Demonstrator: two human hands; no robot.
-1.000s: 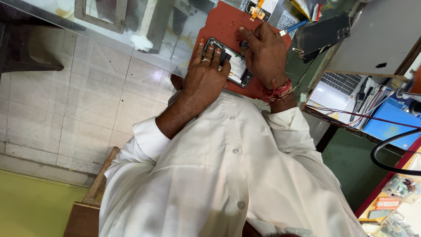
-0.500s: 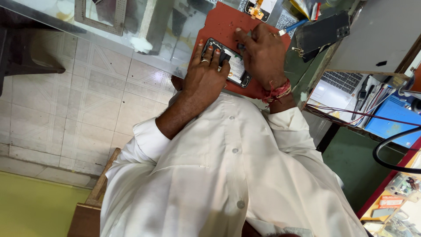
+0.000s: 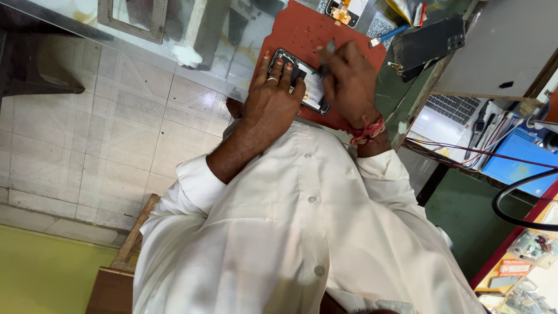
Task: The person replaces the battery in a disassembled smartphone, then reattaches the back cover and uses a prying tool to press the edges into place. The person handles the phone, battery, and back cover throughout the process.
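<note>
The left hand lies flat on one opened phone, fingers spread over its near end and pressing it down rather than closing around it; one ring sits on a finger. The right hand rests on the far end of that phone with its grip pinched on one thin dark tool, whose tip points up past the phone's edge; one red thread band circles this wrist. The phone lies on one red mat, near the mat's middle, and the mat lies on the glass worktop. Beyond the mat's far edge sits one small part with an orange strip. Just right of the mat lie one blue-handled tool and one dark phone back cover, the cover tilted. Further right of the mat, lower down, stands one open laptop, with one blue box beside it. Left of the mat, one grey metal frame lies on the glass. Both white sleeves are rolled back from the wrists.
</note>
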